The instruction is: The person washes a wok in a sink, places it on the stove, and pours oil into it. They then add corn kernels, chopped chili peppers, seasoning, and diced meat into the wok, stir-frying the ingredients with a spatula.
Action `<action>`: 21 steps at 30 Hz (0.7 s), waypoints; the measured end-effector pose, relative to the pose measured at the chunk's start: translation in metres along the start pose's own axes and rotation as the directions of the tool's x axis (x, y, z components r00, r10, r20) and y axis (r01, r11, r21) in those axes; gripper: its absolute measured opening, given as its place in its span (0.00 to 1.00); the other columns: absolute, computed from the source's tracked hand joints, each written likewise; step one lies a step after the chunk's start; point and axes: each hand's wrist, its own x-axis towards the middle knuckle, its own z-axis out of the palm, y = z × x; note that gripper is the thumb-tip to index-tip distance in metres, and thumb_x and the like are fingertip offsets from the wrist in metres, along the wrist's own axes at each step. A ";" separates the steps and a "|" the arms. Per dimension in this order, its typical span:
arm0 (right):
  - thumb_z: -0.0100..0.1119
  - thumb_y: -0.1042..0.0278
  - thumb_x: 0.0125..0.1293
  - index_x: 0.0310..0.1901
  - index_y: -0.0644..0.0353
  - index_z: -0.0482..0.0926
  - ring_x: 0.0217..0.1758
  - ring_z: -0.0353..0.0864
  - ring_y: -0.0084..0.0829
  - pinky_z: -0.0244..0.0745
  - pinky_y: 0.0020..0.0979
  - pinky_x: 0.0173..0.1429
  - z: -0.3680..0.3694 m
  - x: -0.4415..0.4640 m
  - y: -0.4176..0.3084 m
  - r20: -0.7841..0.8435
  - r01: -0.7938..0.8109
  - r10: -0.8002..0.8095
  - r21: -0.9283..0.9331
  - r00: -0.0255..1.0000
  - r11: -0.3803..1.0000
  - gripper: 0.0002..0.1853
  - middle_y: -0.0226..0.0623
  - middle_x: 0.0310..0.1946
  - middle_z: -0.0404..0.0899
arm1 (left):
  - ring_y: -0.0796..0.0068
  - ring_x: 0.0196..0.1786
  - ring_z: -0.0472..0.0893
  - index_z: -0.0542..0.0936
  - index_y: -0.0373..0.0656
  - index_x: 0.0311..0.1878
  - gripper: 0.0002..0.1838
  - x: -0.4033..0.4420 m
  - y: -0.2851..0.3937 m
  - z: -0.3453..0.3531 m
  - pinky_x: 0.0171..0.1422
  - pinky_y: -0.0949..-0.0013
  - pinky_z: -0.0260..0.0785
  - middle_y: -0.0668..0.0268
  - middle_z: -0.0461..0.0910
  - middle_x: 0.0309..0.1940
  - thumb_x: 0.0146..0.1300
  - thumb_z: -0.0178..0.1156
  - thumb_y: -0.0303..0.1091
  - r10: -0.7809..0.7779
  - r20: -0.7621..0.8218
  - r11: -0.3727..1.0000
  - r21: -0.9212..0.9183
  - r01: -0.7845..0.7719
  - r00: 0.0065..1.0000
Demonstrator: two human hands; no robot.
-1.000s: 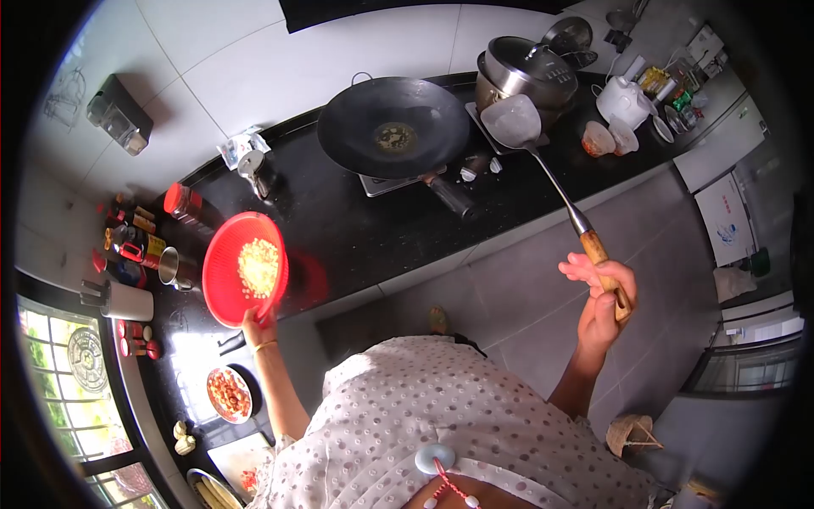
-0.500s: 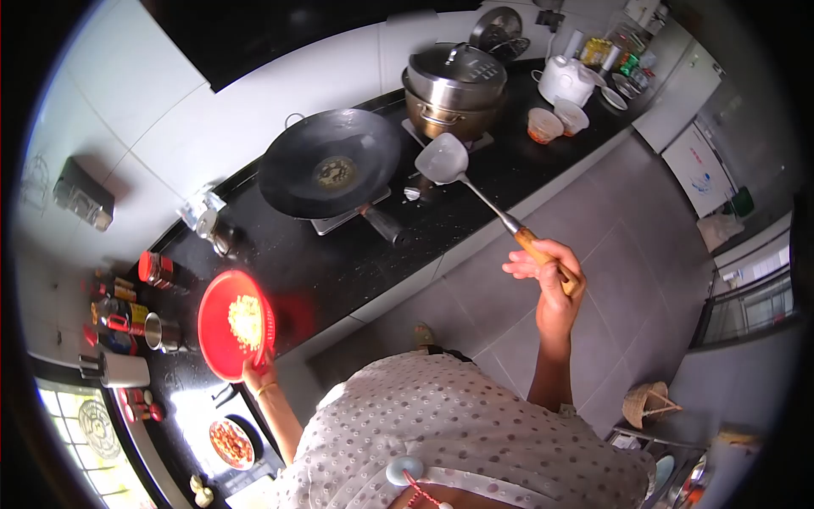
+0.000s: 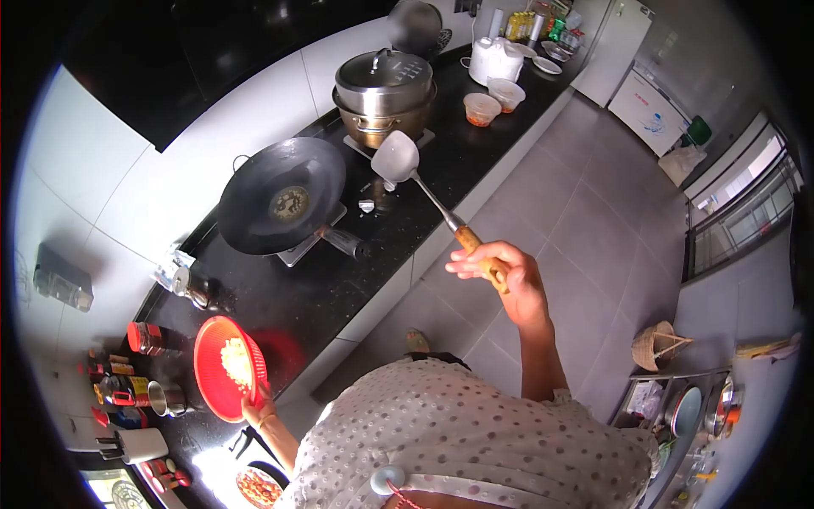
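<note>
My left hand point(image 3: 259, 406) grips the rim of a tilted red basket point(image 3: 210, 365), which holds pale yellow chopped pieces point(image 3: 236, 362). On the right, my right hand point(image 3: 509, 276) is closed round the wooden handle of a spatula point(image 3: 396, 156), its metal blade raised over the counter. A black wok point(image 3: 318, 174) with a little oily liquid at its bottom sits on a stove, left of the blade and apart from it.
Behind the blade stands a lidded steel pot point(image 3: 386, 97). Two plastic bowls point(image 3: 482, 109) and a white appliance point(image 3: 495, 61) are farther along the counter point(image 3: 339, 288). A plate of red food point(image 3: 259, 487), a knife block point(image 3: 142, 444) and jars are at lower left.
The view has turned to the right, so wok and pot appear farther left. Both hands still hold the basket and the spatula; the blade now appears near the front of the pot.
</note>
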 end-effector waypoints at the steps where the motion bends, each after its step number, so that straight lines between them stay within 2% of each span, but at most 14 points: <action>1: 0.51 0.52 0.66 0.45 0.68 0.75 0.47 0.81 0.38 0.73 0.36 0.51 -0.005 -0.003 0.005 0.005 -0.082 0.082 0.084 0.997 0.993 0.22 0.47 0.45 0.77 | 0.34 0.51 0.68 0.67 0.26 0.52 0.24 -0.002 -0.002 0.005 0.48 0.53 0.79 0.40 0.69 0.48 0.49 0.54 0.23 -0.015 -0.011 1.000 0.005 0.015 1.000; 2: 0.51 0.52 0.66 0.45 0.68 0.75 0.47 0.81 0.38 0.73 0.36 0.51 -0.004 -0.005 0.004 0.000 -0.081 0.082 0.082 0.997 0.993 0.22 0.47 0.45 0.77 | 0.34 0.51 0.68 0.67 0.26 0.52 0.23 -0.004 -0.003 0.008 0.47 0.54 0.79 0.39 0.69 0.48 0.50 0.54 0.23 -0.028 -0.023 1.000 0.011 0.028 0.999; 4: 0.50 0.61 0.66 0.46 0.68 0.75 0.47 0.81 0.39 0.74 0.35 0.49 -0.003 -0.006 0.002 -0.052 -0.248 0.254 0.093 0.966 0.964 0.17 0.48 0.46 0.77 | 0.33 0.51 0.68 0.67 0.26 0.52 0.23 -0.003 -0.004 0.012 0.47 0.55 0.79 0.39 0.69 0.48 0.50 0.53 0.23 -0.025 -0.037 1.000 0.017 0.026 0.999; 5: 0.50 0.61 0.66 0.46 0.68 0.75 0.47 0.81 0.39 0.74 0.35 0.49 -0.001 -0.006 0.003 -0.053 -0.247 0.253 0.092 0.966 0.964 0.17 0.48 0.46 0.77 | 0.33 0.51 0.68 0.67 0.25 0.52 0.23 -0.003 -0.004 0.013 0.47 0.55 0.79 0.39 0.69 0.48 0.50 0.53 0.23 -0.018 -0.051 1.000 0.018 0.019 0.999; 7: 0.49 0.70 0.64 0.50 0.68 0.73 0.44 0.81 0.37 0.75 0.34 0.47 0.003 -0.006 0.009 -0.083 -0.302 0.319 0.170 0.944 0.938 0.15 0.48 0.46 0.77 | 0.33 0.51 0.68 0.67 0.25 0.51 0.23 -0.003 -0.004 0.014 0.47 0.55 0.80 0.39 0.69 0.48 0.50 0.53 0.23 -0.023 -0.027 0.999 0.036 0.024 0.999; 8: 0.49 0.70 0.64 0.50 0.68 0.73 0.44 0.81 0.37 0.75 0.34 0.47 0.006 -0.004 0.008 -0.084 -0.302 0.319 0.169 0.944 0.938 0.15 0.48 0.46 0.77 | 0.33 0.51 0.68 0.67 0.25 0.51 0.23 -0.003 -0.004 0.013 0.47 0.55 0.80 0.39 0.69 0.48 0.50 0.53 0.23 -0.026 -0.007 0.998 0.054 0.027 1.000; 10: 0.51 0.76 0.58 0.55 0.66 0.69 0.39 0.81 0.33 0.75 0.31 0.45 0.012 0.002 0.004 -0.121 -0.303 0.321 0.148 0.939 0.942 0.21 0.47 0.45 0.76 | 0.34 0.51 0.68 0.67 0.25 0.51 0.22 0.003 0.000 0.008 0.47 0.55 0.80 0.39 0.69 0.48 0.50 0.53 0.23 -0.057 -0.007 0.998 0.029 0.057 0.998; 11: 0.51 0.76 0.58 0.55 0.66 0.69 0.39 0.81 0.33 0.75 0.31 0.45 0.013 0.006 0.006 -0.120 -0.305 0.323 0.148 0.939 0.941 0.21 0.47 0.45 0.76 | 0.34 0.51 0.68 0.68 0.25 0.50 0.22 0.005 0.001 0.006 0.47 0.55 0.80 0.39 0.69 0.48 0.50 0.52 0.23 -0.086 -0.006 0.996 0.005 0.086 0.996; 13: 0.51 0.81 0.53 0.59 0.62 0.67 0.34 0.78 0.27 0.74 0.29 0.43 0.011 0.017 0.010 -0.121 -0.289 0.296 0.078 0.947 0.954 0.28 0.46 0.44 0.76 | 0.34 0.51 0.68 0.68 0.26 0.50 0.22 0.006 0.001 0.003 0.47 0.55 0.80 0.40 0.69 0.48 0.50 0.52 0.23 -0.055 -0.020 0.998 0.017 0.055 0.998; 14: 0.51 0.81 0.53 0.59 0.62 0.67 0.34 0.78 0.27 0.74 0.29 0.43 0.010 0.022 0.014 -0.119 -0.294 0.302 0.082 0.946 0.952 0.28 0.46 0.44 0.76 | 0.34 0.51 0.69 0.68 0.26 0.50 0.21 0.002 0.001 0.002 0.47 0.55 0.79 0.41 0.70 0.48 0.50 0.52 0.23 -0.023 -0.034 0.999 0.031 0.024 0.999; 16: 0.51 0.84 0.50 0.60 0.60 0.67 0.33 0.76 0.23 0.73 0.27 0.40 0.006 0.039 0.024 -0.054 -0.314 0.310 -0.072 0.949 0.947 0.31 0.45 0.44 0.76 | 0.35 0.51 0.69 0.68 0.26 0.51 0.21 -0.006 -0.005 0.007 0.48 0.54 0.79 0.42 0.70 0.48 0.50 0.52 0.22 -0.010 -0.046 1.000 0.027 0.011 0.999; 18: 0.51 0.85 0.48 0.58 0.60 0.69 0.34 0.77 0.23 0.72 0.26 0.39 0.000 0.057 0.049 0.000 -0.320 0.322 -0.108 0.947 0.941 0.30 0.43 0.44 0.77 | 0.40 0.52 0.71 0.69 0.30 0.52 0.21 -0.004 -0.004 -0.005 0.52 0.49 0.75 0.46 0.72 0.48 0.51 0.51 0.21 0.055 -0.023 0.998 0.013 -0.055 0.998; 19: 0.51 0.85 0.47 0.56 0.60 0.70 0.35 0.77 0.23 0.73 0.26 0.39 -0.001 0.066 0.062 0.015 -0.261 0.275 -0.271 0.961 0.927 0.29 0.42 0.43 0.78 | 0.45 0.53 0.72 0.70 0.34 0.52 0.21 -0.019 -0.010 0.003 0.55 0.47 0.72 0.49 0.73 0.49 0.51 0.51 0.20 0.053 -0.051 0.998 -0.012 -0.054 0.997; 21: 0.51 0.86 0.44 0.51 0.62 0.74 0.36 0.79 0.25 0.73 0.27 0.40 0.005 0.090 0.078 0.073 -0.100 0.159 -0.506 0.985 0.857 0.26 0.41 0.38 0.80 | 0.50 0.51 0.74 0.73 0.38 0.50 0.20 -0.003 -0.009 -0.022 0.55 0.48 0.72 0.52 0.74 0.49 0.50 0.51 0.18 0.161 0.063 0.986 -0.056 -0.158 0.985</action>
